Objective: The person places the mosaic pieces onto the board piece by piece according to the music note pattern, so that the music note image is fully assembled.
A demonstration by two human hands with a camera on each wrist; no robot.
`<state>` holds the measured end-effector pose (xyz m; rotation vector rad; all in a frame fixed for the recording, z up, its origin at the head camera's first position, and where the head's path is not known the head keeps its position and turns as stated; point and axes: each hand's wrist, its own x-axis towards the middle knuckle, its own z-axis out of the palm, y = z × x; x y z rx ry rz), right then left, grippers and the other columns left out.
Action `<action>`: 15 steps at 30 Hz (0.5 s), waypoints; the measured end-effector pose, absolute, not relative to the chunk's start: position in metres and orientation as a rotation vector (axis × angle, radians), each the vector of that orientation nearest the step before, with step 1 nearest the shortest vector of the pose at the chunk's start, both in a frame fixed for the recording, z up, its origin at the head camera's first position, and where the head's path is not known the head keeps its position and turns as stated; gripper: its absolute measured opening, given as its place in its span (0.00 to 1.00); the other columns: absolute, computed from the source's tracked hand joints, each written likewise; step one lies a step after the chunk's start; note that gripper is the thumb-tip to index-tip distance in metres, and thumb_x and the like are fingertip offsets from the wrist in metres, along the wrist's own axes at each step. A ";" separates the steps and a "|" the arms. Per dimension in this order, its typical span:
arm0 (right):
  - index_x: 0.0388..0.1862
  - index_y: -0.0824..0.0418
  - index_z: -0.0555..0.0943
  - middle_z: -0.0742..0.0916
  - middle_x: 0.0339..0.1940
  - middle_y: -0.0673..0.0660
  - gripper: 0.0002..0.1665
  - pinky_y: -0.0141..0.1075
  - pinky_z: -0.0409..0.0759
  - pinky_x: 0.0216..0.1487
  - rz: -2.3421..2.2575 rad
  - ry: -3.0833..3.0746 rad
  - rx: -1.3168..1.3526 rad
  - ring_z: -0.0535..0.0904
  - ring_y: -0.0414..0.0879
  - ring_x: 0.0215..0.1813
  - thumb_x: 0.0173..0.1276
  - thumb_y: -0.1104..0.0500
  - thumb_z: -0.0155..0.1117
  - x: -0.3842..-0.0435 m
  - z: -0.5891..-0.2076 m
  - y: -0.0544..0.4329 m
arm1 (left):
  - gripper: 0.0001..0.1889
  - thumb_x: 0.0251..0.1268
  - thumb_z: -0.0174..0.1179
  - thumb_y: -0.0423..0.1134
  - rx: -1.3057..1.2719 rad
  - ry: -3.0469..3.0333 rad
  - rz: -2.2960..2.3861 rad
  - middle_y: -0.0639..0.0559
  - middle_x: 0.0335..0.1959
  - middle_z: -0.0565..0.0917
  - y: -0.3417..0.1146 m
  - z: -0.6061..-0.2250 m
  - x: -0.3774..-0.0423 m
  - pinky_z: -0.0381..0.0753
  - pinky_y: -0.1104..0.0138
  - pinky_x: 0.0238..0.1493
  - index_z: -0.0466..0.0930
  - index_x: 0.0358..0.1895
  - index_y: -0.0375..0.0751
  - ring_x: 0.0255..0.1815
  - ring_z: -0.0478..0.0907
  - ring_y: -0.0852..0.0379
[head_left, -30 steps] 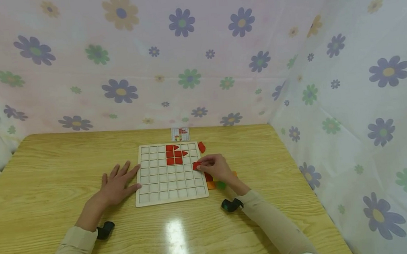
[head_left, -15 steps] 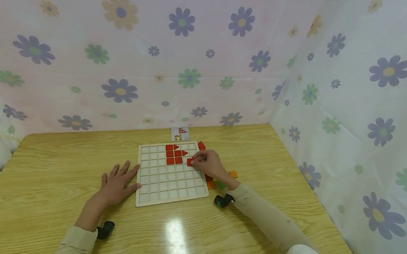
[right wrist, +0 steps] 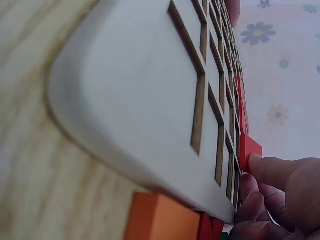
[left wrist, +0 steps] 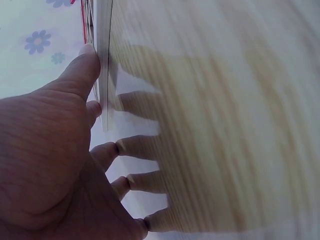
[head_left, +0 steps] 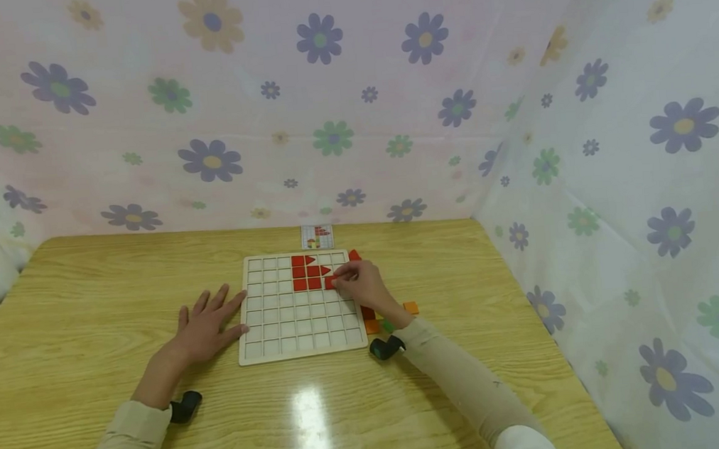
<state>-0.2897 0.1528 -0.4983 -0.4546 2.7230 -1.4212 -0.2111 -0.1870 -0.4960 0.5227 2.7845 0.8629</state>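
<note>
A pale wooden grid board (head_left: 279, 331) lies on the table. Several red square blocks (head_left: 300, 284) and two red triangular blocks (head_left: 326, 270) fill cells in its upper part. Between thumb and fingers my right hand (head_left: 365, 284) pinches a red block (right wrist: 248, 152), right at the cell beside the lowest red row. My left hand (head_left: 205, 334) lies with spread fingers at the board's left edge; in the left wrist view its thumb (left wrist: 82, 72) touches the board's side (left wrist: 104, 65) while the other fingers rest on the table.
Behind the board lies a small printed pattern card (head_left: 317, 237). Along its right side are a red block (head_left: 354, 255), orange blocks (head_left: 410, 308) and a green block (head_left: 388, 326), partly covered by the right arm. A flowered cloth (head_left: 335, 169) borders the table's back.
My right hand has carried the red block left and slightly away from me, from the board's right edge to beside the red blocks. The left hand has stayed in place.
</note>
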 end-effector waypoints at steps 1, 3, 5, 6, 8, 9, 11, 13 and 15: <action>0.44 0.67 0.87 0.89 0.39 0.61 0.08 0.34 0.81 0.37 -1.418 2.723 -0.451 0.83 0.48 0.37 0.71 0.62 0.69 -0.290 -0.498 0.152 | 0.38 0.76 0.57 0.55 0.522 2.786 0.862 0.27 0.81 0.49 -0.187 -0.496 -0.211 0.33 0.22 0.66 0.58 0.80 0.41 0.78 0.38 0.19; 0.44 0.66 0.87 0.89 0.38 0.61 0.08 0.34 0.80 0.37 -1.413 2.720 -0.439 0.83 0.47 0.37 0.72 0.62 0.69 -0.290 -0.497 0.152 | 0.38 0.76 0.57 0.55 0.519 2.785 0.861 0.27 0.81 0.49 -0.187 -0.496 -0.211 0.33 0.22 0.66 0.58 0.80 0.41 0.78 0.38 0.19; 0.44 0.66 0.87 0.89 0.38 0.61 0.08 0.34 0.80 0.36 -1.407 2.723 -0.438 0.83 0.47 0.36 0.72 0.62 0.68 -0.291 -0.497 0.151 | 0.38 0.76 0.57 0.55 0.521 2.783 0.863 0.28 0.81 0.49 -0.188 -0.496 -0.211 0.33 0.23 0.67 0.58 0.80 0.41 0.78 0.37 0.20; 0.43 0.66 0.87 0.89 0.37 0.61 0.08 0.34 0.80 0.36 -1.405 2.726 -0.435 0.83 0.47 0.36 0.72 0.62 0.68 -0.291 -0.497 0.151 | 0.38 0.76 0.57 0.55 0.522 2.781 0.866 0.28 0.81 0.49 -0.188 -0.496 -0.211 0.33 0.23 0.67 0.58 0.80 0.41 0.78 0.37 0.20; 0.43 0.66 0.87 0.89 0.37 0.61 0.07 0.33 0.79 0.35 -1.404 2.726 -0.428 0.82 0.46 0.35 0.72 0.62 0.68 -0.292 -0.497 0.151 | 0.37 0.76 0.57 0.54 0.524 2.777 0.872 0.28 0.81 0.48 -0.187 -0.496 -0.211 0.32 0.23 0.67 0.58 0.80 0.41 0.79 0.37 0.20; 0.43 0.66 0.87 0.89 0.36 0.61 0.07 0.33 0.79 0.35 -1.404 2.727 -0.428 0.82 0.46 0.35 0.72 0.62 0.68 -0.292 -0.497 0.150 | 0.37 0.76 0.57 0.54 0.525 2.776 0.876 0.28 0.81 0.48 -0.187 -0.497 -0.211 0.33 0.23 0.67 0.58 0.80 0.41 0.79 0.37 0.20; 0.43 0.66 0.87 0.89 0.36 0.61 0.07 0.33 0.79 0.34 -1.403 2.721 -0.419 0.82 0.46 0.34 0.72 0.62 0.68 -0.293 -0.497 0.150 | 0.37 0.76 0.57 0.54 0.527 2.776 0.877 0.28 0.81 0.48 -0.187 -0.497 -0.211 0.33 0.23 0.67 0.58 0.80 0.40 0.79 0.37 0.20; 0.43 0.66 0.87 0.89 0.36 0.61 0.07 0.32 0.78 0.34 -1.404 2.715 -0.408 0.82 0.46 0.34 0.72 0.62 0.68 -0.293 -0.496 0.149 | 0.37 0.76 0.57 0.54 0.526 2.778 0.871 0.28 0.81 0.49 -0.187 -0.497 -0.212 0.33 0.23 0.67 0.58 0.80 0.41 0.78 0.37 0.20; 0.42 0.66 0.87 0.89 0.36 0.61 0.07 0.32 0.78 0.33 -1.405 2.710 -0.395 0.82 0.46 0.34 0.71 0.62 0.68 -0.294 -0.496 0.149 | 0.38 0.76 0.57 0.55 0.526 2.783 0.859 0.28 0.81 0.49 -0.188 -0.498 -0.212 0.34 0.23 0.66 0.58 0.80 0.41 0.78 0.38 0.20</action>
